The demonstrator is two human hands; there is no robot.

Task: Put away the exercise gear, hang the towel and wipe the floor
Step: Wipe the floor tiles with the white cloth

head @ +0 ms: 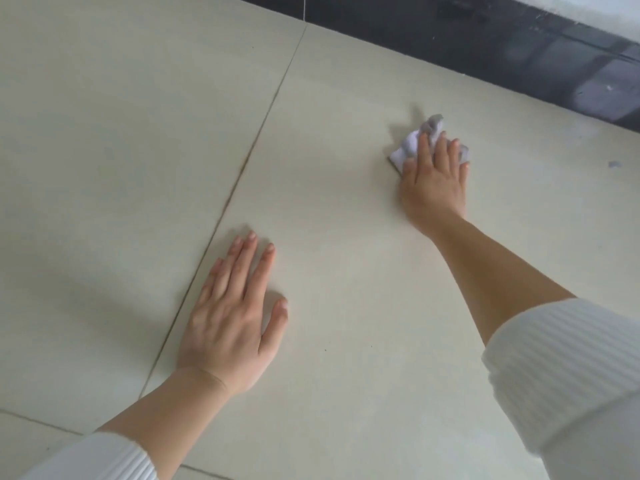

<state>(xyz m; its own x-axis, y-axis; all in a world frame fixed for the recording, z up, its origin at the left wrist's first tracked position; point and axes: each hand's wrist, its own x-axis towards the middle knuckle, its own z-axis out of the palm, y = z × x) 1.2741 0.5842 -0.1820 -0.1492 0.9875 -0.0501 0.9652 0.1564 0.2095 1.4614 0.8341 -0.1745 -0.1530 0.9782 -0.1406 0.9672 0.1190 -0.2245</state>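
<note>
A small crumpled white cloth (412,142) lies on the pale tiled floor (339,265) at the upper right. My right hand (433,181) presses flat on the cloth with straight fingers, the arm stretched out. Most of the cloth is hidden under the fingers. My left hand (230,317) rests palm down on the floor at the lower centre, fingers straight and holding nothing, beside a grout line (242,171).
A dark glossy skirting (485,46) runs along the far edge of the floor at the top right. A small grey speck (613,164) sits on the tile near the right edge. Pale tiles stretch to the left and behind the hands.
</note>
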